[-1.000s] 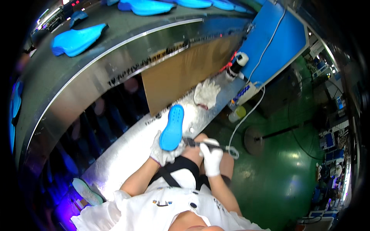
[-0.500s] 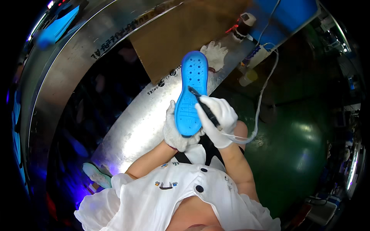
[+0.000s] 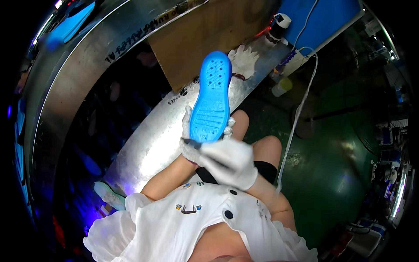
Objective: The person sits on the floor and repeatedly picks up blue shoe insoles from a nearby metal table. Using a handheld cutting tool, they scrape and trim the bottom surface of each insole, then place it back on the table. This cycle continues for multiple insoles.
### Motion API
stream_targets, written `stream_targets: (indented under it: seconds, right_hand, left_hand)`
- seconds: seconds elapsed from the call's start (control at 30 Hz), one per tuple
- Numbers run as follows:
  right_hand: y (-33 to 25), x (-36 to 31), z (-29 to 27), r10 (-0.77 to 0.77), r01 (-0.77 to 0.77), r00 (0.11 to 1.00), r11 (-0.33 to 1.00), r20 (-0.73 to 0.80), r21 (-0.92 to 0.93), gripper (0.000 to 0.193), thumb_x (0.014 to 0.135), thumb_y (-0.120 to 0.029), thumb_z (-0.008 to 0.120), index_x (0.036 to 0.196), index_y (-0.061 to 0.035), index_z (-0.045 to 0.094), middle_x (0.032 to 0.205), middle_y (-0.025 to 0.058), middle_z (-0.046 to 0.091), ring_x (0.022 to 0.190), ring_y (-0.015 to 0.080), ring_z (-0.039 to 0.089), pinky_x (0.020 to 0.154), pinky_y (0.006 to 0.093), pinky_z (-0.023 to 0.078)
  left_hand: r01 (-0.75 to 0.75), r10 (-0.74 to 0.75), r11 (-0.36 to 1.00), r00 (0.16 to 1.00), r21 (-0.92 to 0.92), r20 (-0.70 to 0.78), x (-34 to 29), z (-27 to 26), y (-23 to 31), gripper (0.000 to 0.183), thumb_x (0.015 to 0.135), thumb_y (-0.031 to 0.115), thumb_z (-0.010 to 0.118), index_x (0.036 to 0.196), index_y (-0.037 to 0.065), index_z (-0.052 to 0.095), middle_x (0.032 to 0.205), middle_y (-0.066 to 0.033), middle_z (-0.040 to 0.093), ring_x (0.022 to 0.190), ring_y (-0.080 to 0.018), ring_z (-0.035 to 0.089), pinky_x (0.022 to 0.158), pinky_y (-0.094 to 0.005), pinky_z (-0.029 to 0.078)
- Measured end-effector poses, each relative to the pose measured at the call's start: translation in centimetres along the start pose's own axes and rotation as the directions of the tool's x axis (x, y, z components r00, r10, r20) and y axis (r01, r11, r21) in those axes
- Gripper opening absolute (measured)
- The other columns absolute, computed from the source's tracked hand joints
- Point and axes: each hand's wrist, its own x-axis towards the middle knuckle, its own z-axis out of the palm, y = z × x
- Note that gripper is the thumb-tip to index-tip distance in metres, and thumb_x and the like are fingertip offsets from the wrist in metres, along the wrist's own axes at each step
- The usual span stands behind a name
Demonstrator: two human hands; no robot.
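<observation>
A bright blue shoe sole (image 3: 210, 102), with several small holes at its far end and ridges nearer me, stands out over the metal bench. My left hand (image 3: 187, 149), in a pale work glove, grips its near end from beneath, and fingertips show at both edges. In a white glove, my right hand (image 3: 230, 162) is smeared by motion at the near end of the sole. It holds a black pen-shaped tool (image 3: 191, 143), whose dark tip points left by the sole's near edge. Whether the tip touches the sole, I cannot tell.
Brown cardboard (image 3: 183, 52) and a spare white glove (image 3: 243, 62) lie on the metal bench (image 3: 148, 144). A white-capped bottle (image 3: 281, 24) and a yellow-lidded jar (image 3: 283, 86) are at the far right. A pale cable (image 3: 299, 113) hangs down the right side.
The tool has swung from the middle of the sole to its near left edge with my right hand. The sole has shifted slightly left and away from me.
</observation>
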Motion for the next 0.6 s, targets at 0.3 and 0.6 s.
stream_targets:
  seconds: [0.3, 0.6]
  right_hand:
    - [-0.1, -0.8, 1.2, 0.136, -0.121, 0.984, 0.984, -0.116, 0.128, 0.020, 0.076, -0.005, 0.074, 0.094, -0.0055, 0.068, 0.089, 0.0082, 0.068, 0.073, 0.0268, 0.065, 0.066, 0.0327, 0.053]
    - [0.8, 0.0, -2.8, -0.092, 0.168, 0.938, 0.964, 0.333, -0.206, 0.019, 0.077, -0.016, 0.070, 0.096, -0.0170, 0.068, 0.101, -0.0006, 0.068, 0.071, 0.0181, 0.062, 0.057, 0.0294, 0.052]
  left_hand:
    - [-0.029, 0.019, 0.973, 0.999, 0.228, 0.047, 0.5, -1.3, 2.0, 0.097, 0.086, 0.077, 0.042, 0.143, -0.002, 0.039, 0.123, -0.0330, 0.055, 0.083, -0.0365, 0.063, 0.061, -0.0392, 0.057]
    - [0.241, -0.195, 0.914, 0.966, 0.326, -0.167, -0.1, -0.3, 5.4, 0.075, 0.097, 0.056, 0.040, 0.143, -0.003, 0.041, 0.133, -0.0247, 0.056, 0.113, -0.0387, 0.062, 0.090, -0.0504, 0.054]
